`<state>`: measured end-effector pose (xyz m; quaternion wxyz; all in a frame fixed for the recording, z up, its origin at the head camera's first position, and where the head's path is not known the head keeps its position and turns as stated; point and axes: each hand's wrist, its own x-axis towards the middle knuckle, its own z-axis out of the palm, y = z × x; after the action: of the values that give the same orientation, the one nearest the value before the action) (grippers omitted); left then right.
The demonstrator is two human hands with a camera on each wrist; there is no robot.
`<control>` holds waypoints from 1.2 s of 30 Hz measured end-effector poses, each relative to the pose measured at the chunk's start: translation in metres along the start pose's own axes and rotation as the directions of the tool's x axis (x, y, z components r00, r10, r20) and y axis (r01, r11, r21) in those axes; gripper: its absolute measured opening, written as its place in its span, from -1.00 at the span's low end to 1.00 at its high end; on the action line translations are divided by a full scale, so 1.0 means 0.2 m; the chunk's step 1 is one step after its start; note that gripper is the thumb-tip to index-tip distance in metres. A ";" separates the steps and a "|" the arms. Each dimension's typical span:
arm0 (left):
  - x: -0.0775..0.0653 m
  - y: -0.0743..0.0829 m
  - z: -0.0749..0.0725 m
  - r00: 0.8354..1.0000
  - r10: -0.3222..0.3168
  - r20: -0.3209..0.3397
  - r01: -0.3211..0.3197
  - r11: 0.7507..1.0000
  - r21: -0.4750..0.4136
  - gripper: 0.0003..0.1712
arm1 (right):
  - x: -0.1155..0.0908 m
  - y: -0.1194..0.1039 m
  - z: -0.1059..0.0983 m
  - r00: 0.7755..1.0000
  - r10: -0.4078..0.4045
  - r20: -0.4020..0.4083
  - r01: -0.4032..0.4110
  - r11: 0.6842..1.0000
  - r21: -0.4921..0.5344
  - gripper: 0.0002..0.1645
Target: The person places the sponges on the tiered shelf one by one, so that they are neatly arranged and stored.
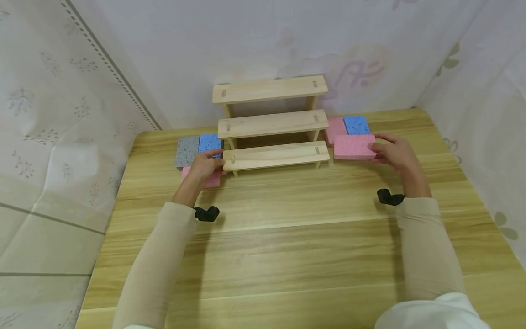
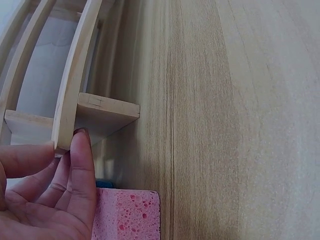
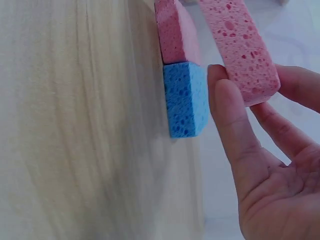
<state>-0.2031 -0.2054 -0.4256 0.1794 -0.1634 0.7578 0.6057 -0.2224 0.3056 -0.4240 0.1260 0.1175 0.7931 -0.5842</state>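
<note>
A three-step wooden shelf [image 1: 273, 123] stands at the back of the table. My left hand [image 1: 204, 167] pinches the left end of its lowest step [image 2: 75, 85] between thumb and fingers. A pink sponge [image 1: 200, 177] lies beneath that hand, partly covered by it. On the shelf's other side my right hand [image 1: 392, 153] grips one end of a pink sponge [image 3: 245, 50], held raised above the table. Behind that sponge lie another pink sponge [image 3: 176, 32] and a blue sponge [image 3: 184, 100], side by side and touching.
Left of the shelf lie a grey sponge [image 1: 187, 151] and a blue sponge [image 1: 209, 142]. A pale patterned cloth [image 1: 181, 55] hangs behind the wood-grain table [image 1: 296, 256]. Black wrist cameras [image 1: 207, 214] jut from both wrists.
</note>
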 end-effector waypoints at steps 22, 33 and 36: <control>0.00 0.00 0.01 1.000 0.008 -0.019 -0.009 1.000 -0.009 -0.43 | -0.02 -0.19 0.01 0.987 -0.134 0.085 0.122 0.983 0.137 -0.35; 0.00 -0.01 0.01 1.000 0.015 -0.020 -0.015 1.000 0.003 -0.43 | -0.02 -0.30 -0.02 0.980 -0.163 0.112 0.139 0.971 0.193 -0.40; 0.00 -0.01 0.01 1.000 0.016 -0.021 -0.016 1.000 0.006 -0.43 | -0.02 -0.34 -0.02 0.980 -0.163 0.119 0.135 0.968 0.210 -0.38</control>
<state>-0.2020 -0.2045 -0.4282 0.1668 -0.1631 0.7628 0.6031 -0.2423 0.2905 -0.3607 0.1227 0.0298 0.7261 -0.6759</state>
